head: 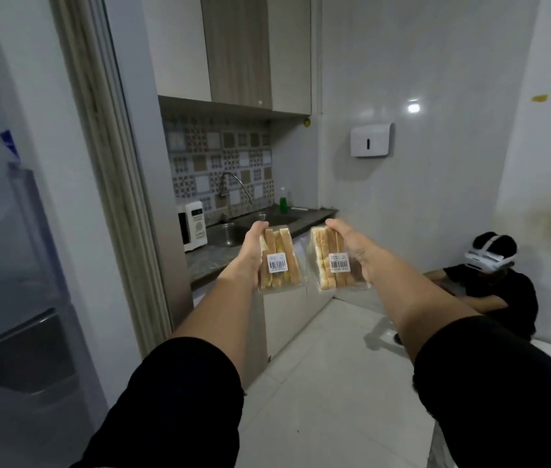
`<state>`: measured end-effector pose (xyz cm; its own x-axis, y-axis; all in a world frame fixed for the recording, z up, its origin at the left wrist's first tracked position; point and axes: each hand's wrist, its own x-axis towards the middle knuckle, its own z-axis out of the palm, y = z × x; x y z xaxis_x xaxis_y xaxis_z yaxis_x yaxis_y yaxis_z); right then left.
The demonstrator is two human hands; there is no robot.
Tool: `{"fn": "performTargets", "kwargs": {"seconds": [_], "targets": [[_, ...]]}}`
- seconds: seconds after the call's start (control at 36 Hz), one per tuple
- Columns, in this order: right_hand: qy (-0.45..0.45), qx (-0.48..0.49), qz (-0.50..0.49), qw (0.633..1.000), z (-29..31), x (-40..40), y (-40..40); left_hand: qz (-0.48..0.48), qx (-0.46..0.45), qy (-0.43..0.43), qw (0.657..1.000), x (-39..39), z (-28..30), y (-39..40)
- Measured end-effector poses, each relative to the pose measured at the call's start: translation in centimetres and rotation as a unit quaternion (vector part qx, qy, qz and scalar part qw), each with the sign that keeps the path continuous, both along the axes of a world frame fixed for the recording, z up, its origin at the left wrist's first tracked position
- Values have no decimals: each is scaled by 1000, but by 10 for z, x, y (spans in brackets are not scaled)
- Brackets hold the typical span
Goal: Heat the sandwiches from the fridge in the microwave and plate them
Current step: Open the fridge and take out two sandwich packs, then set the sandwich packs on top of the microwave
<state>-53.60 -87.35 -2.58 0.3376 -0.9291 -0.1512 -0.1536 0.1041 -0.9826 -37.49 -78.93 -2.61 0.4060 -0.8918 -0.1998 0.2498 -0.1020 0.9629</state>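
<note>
Both my arms are stretched forward at chest height. My left hand [253, 244] grips a clear-wrapped sandwich pack [279, 261] with a barcode label, held upright by its left edge. My right hand [352, 244] grips a second wrapped sandwich pack [330, 261], also labelled, by its right side. The two packs hang side by side, a small gap apart. A white microwave [193, 228] stands on the dark counter [205, 261] at the left end, door closed. The fridge [7, 265] fills the left edge of the view.
A steel sink [230, 234] with a tall tap and a green soap bottle [283, 201] lie beyond the microwave. A wall pillar [112, 184] stands between fridge and counter. A person in black wearing a headset [490, 282] sits on the floor at right. A paper dispenser [371, 140] hangs on the wall.
</note>
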Motion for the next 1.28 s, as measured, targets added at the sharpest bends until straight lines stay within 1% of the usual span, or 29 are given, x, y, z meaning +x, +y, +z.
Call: {"fn": "performTargets", "kwargs": {"seconds": [0.22,0.36,0.44,0.47,0.56,0.64,0.75,0.86,0.97,1.0,1.14,1.28], "targets": [[-1,-2,28,1000,-6,41,-64,36,2,5,999,36,-15,-54],[0,10,67,998,-18,83,-125,75,25,-27,997,68,-24,-98],[-2,-4,101,995,-15,114,-175,121,-2,-34,992,95,-22,-137],[-2,-9,98,995,-14,119,-182,127,-8,-39,991,101,-20,-141],[-10,-8,142,990,-11,147,-216,153,-16,-50,987,126,-17,-168],[7,-17,192,981,-7,180,-258,195,-20,-47,979,152,-10,-203],[3,-17,223,975,-7,219,-300,218,-10,-51,975,176,-7,-230],[15,1,260,965,-19,258,-326,246,10,-65,967,212,-11,-248],[11,5,288,958,-27,303,-349,279,10,-49,959,254,-17,-263],[10,3,291,957,-27,312,-352,281,22,-48,958,263,-20,-265],[-7,-15,328,945,-26,387,-378,307,41,-41,950,333,-26,-284],[-11,-7,339,941,-22,468,-397,337,62,-67,937,408,-20,-303]]}}
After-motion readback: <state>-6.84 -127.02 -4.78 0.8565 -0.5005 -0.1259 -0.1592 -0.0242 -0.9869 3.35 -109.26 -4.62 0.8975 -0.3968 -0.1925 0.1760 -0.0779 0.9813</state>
